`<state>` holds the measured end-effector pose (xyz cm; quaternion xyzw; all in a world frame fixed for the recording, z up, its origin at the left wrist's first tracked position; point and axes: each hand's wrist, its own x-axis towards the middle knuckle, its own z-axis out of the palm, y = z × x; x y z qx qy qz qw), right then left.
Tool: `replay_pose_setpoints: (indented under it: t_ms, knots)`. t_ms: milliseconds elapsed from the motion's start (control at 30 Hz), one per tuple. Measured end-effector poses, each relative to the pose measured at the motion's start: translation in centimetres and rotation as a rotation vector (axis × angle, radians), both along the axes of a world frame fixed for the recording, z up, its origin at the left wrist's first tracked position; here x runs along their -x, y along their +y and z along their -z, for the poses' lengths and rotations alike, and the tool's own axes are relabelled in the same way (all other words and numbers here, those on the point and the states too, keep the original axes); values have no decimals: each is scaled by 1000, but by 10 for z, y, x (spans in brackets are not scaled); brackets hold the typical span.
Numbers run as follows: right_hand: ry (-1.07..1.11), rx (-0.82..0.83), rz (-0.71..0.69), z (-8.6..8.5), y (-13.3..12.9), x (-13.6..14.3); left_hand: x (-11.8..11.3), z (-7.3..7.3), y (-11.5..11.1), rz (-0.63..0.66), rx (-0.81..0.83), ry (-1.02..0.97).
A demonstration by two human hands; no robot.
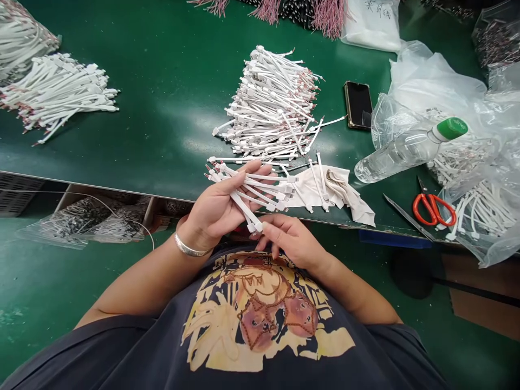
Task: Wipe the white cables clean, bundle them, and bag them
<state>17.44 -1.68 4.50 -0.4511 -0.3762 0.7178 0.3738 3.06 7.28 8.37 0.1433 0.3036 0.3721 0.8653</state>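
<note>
Several short white cables (260, 189) with small connectors lie across the palm of my left hand (219, 208), its thumb bent over them. My right hand (294, 238) is just to the right, with its thumb and forefinger pinched at the connector end of the lowest cables. A large heap of similar white cables (272, 97) lies on the green table (162, 97) beyond my hands. A few loose cables rest on a beige cloth (345, 189) to the right of my left hand's bundle.
Right of the heap are a phone (359, 104), a lying clear bottle (400, 154) with a green cap, red-handled scissors (434, 209), a pointed metal tool (407, 216) and plastic bags (436, 81). More white cables (69, 92) lie at the left. Bagged parts (101, 216) sit below the table edge.
</note>
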Motion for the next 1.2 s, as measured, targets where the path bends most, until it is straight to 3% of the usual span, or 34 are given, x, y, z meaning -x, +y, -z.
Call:
replay_pose_setpoints:
  t_ms: [67,300,633,1200]
  knots:
    - [6,36,-43,-1,-1,2,0,1,1,2,13,5]
    - [-36,78,30,-4,-2,3,0,8,2,-17,46,14]
    - [-141,-3,4,-4,-1,2,0,10,5,-24,44,35]
    - [77,85,149,4,4,11,-6,8,10,-49,105,5]
